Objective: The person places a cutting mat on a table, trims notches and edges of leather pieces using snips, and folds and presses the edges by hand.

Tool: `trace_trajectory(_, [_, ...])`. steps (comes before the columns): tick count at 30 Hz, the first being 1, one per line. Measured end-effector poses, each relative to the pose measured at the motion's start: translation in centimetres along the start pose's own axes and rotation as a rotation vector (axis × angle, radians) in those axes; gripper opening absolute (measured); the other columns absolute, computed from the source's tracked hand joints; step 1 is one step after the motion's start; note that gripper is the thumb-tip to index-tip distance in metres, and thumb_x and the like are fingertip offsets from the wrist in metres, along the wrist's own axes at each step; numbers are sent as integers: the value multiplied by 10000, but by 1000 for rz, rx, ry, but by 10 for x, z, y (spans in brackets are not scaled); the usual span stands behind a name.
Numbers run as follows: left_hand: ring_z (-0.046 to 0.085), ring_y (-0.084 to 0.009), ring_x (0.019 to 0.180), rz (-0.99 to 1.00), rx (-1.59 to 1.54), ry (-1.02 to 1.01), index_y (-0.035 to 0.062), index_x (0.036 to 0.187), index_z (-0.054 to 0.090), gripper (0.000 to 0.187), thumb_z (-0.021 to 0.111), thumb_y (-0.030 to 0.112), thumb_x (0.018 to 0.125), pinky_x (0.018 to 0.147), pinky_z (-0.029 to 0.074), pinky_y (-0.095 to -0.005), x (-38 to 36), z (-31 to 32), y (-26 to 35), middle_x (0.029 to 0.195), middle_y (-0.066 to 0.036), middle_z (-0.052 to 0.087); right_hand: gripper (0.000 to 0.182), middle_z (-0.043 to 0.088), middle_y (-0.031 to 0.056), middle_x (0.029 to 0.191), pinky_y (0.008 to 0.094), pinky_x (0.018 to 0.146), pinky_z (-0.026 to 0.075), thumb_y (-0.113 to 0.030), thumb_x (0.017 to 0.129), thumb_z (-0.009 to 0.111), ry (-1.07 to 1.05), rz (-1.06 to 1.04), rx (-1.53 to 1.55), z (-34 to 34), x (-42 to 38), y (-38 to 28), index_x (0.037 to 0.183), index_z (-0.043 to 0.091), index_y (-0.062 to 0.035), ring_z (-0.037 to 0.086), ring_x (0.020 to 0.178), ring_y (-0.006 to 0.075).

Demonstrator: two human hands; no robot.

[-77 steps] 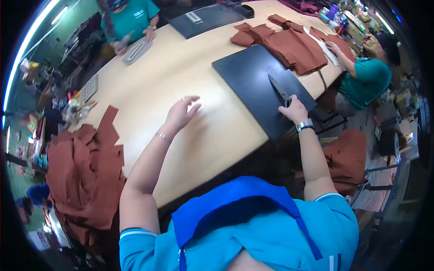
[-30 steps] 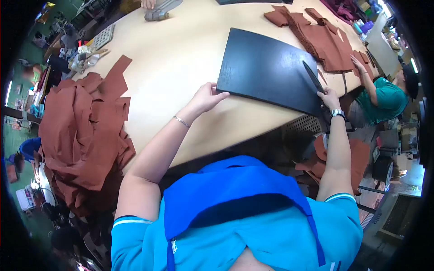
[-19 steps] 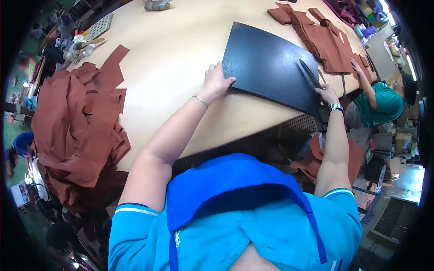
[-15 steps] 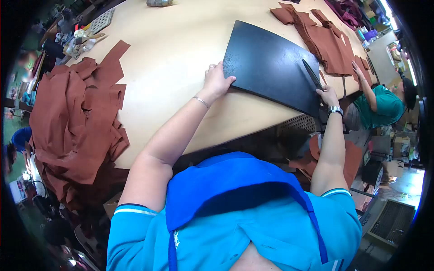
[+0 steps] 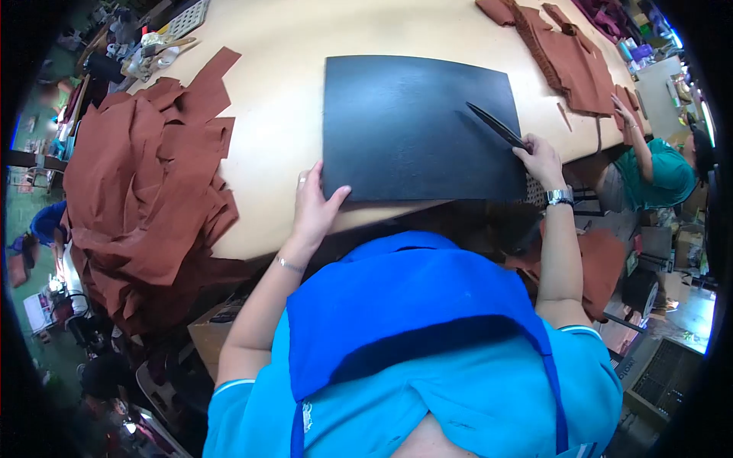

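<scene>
A flat black board [image 5: 412, 145] lies near the front edge of the table, slightly overhanging it. My left hand [image 5: 314, 202] grips the board's lower left corner, thumb on the top face and fingers along the left side. In my right hand [image 5: 540, 160] is a pair of black scissors [image 5: 495, 124], blades together and pointing up and left over the board. That hand is at the board's right edge; the scissors' handles are hidden in the fingers.
A heap of brown leather pieces [image 5: 145, 183] hangs over the table's left side. More brown leather [image 5: 580, 76] lies at the far right, where a co-worker's hand [image 5: 622, 111] rests. Brushes [image 5: 164, 47] sit at the upper left of the pale table [image 5: 279, 99].
The board has turned and shifted left and towards me, its lower edge now nearly parallel to my body. My left hand has come closer with it. The scissors stay in my right hand.
</scene>
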State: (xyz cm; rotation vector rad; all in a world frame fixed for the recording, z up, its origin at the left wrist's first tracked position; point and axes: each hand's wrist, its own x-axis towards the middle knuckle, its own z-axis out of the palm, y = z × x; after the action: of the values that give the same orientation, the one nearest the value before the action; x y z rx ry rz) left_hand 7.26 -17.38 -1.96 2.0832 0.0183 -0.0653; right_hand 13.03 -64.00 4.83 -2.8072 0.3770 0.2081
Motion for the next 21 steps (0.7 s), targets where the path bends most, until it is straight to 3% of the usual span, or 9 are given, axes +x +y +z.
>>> trace_trajectory(4, [528, -273, 1170, -94, -206, 99, -83, 1395, 403, 675, 745, 113, 847, 999, 440, -361, -73, -41, -33, 1210, -191, 523, 304, 720, 106, 877, 405, 781, 528, -328, 816, 719, -186, 46, 69, -2, -29, -87, 1041, 694, -125, 691, 873, 273])
trace_trajectory(5, [531, -282, 1145, -135, -234, 135, -81, 1405, 392, 698, 750, 137, 847, 984, 442, -367, -86, -53, -32, 1171, -189, 526, 270, 716, 103, 856, 401, 760, 531, -318, 820, 716, -15, -203, -4, 17, -27, -84, 1013, 702, -130, 689, 853, 275])
trace_trajectory(8, [529, -317, 1173, -129, 4, 240, -71, 1425, 377, 744, 760, 190, 842, 1006, 430, -389, -117, -86, -27, 1257, -228, 504, 277, 716, 110, 890, 404, 767, 533, -321, 819, 723, -11, -374, -40, 32, -34, -124, 1018, 708, -128, 689, 862, 282])
trace_trajectory(9, [482, -380, 1233, -93, 176, 237, -47, 1459, 328, 877, 797, 288, 798, 1049, 389, -438, -122, -94, -30, 1332, -256, 473, 283, 716, 113, 893, 404, 775, 533, -318, 819, 724, -21, -379, -20, 39, -35, -134, 1024, 707, -123, 689, 865, 282])
trace_trajectory(12, [405, -426, 1295, 21, 496, 226, -20, 1484, 283, 1012, 836, 368, 730, 1092, 327, -485, -138, -100, -22, 1378, -267, 438, 297, 718, 122, 929, 396, 823, 530, -306, 827, 724, -57, -367, 6, 44, -37, -157, 1035, 706, -94, 685, 902, 277])
trace_trajectory(14, [365, -428, 1307, -14, 511, 288, 17, 1495, 272, 1073, 869, 356, 670, 1091, 309, -507, -138, -90, -29, 1397, -258, 413, 307, 715, 130, 994, 396, 864, 517, -312, 845, 714, -28, -407, 10, 49, -30, -151, 1062, 698, -96, 676, 960, 277])
trace_trajectory(15, [366, -425, 1303, -40, 504, 323, 24, 1494, 278, 1072, 872, 349, 664, 1087, 312, -508, -136, -84, -34, 1400, -256, 409, 353, 707, 135, 1050, 402, 889, 505, -330, 864, 706, -173, -325, 164, 64, -12, -138, 1120, 674, -89, 663, 999, 283])
trace_trajectory(18, [376, -414, 1289, -60, 544, 370, 37, 1484, 309, 1056, 875, 355, 651, 1076, 320, -504, -134, -79, -42, 1399, -241, 413, 409, 703, 160, 1046, 392, 887, 501, -331, 902, 648, -134, -112, 257, 51, 3, -109, 1168, 631, -22, 657, 1012, 276])
trace_trajectory(21, [379, -410, 1297, 9, 571, 390, 39, 1483, 314, 1057, 857, 420, 661, 1078, 313, -510, -136, -79, -48, 1408, -237, 412, 480, 706, 125, 951, 352, 798, 519, -340, 889, 638, -166, 51, 457, 37, 30, -70, 1216, 613, 11, 669, 889, 218])
